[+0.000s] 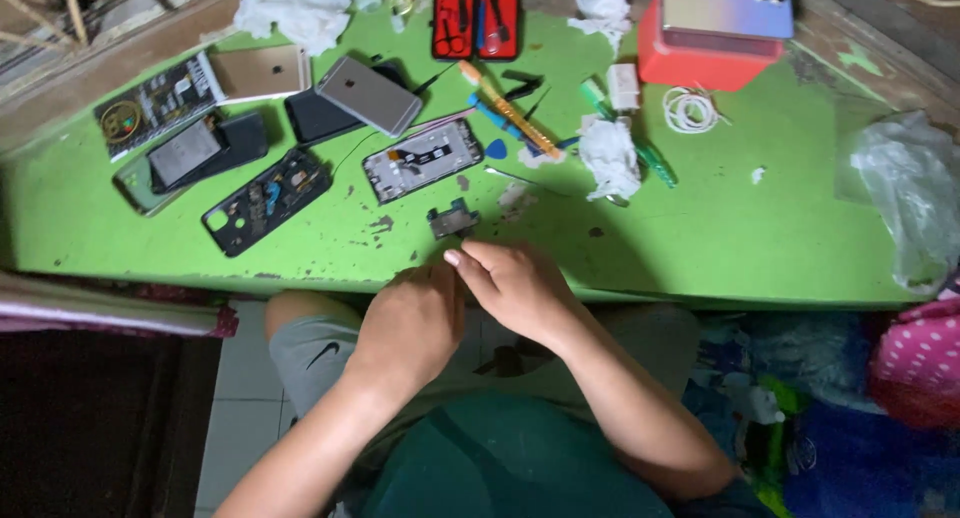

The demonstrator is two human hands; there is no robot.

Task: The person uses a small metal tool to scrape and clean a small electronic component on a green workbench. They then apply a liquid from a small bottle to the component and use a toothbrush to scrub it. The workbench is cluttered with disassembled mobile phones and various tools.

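My left hand and my right hand meet at the near edge of the green table, fingertips touching. Whatever is pinched between them is hidden; I cannot tell if either hand grips something. Just beyond the fingers lies a small dark phone part. Further back an opened phone frame lies face up, with a grey phone behind it.
Several phone backs and boards lie at the left. A red tool case, an orange-handled tool, crumpled tissues, a coiled white cable, a red box with a phone on it and a plastic bag lie about.
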